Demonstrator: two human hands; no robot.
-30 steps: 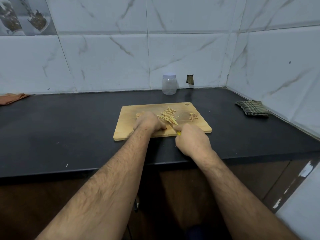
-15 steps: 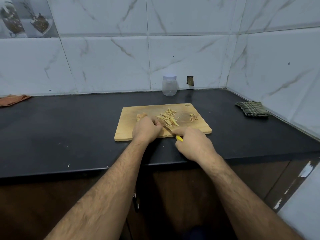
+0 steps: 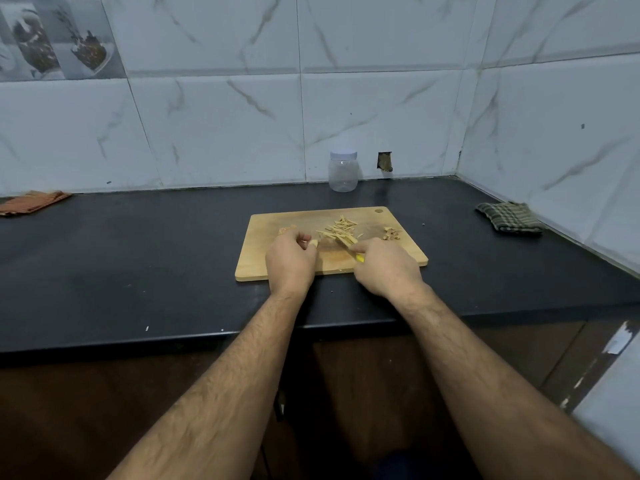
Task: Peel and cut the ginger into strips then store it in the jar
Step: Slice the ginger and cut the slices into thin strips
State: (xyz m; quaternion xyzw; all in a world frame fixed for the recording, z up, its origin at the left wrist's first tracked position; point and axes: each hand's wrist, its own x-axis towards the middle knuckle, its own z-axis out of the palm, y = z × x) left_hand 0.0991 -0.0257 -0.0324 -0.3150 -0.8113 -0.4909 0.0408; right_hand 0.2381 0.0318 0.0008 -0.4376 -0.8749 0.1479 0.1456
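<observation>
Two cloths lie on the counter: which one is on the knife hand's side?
The green checked cloth, by the right wall, on the side of the right hand with the knife. The orange cloth lies far left.

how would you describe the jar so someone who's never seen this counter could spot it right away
Start at the black countertop and follow it to the white marble-tiled back wall. Straight beyond the wooden cutting board, against that wall, stands the jar, upright and apart from the board. It is the only clear container there, with a pale lid, just left of a small dark hole in the tile.
</observation>
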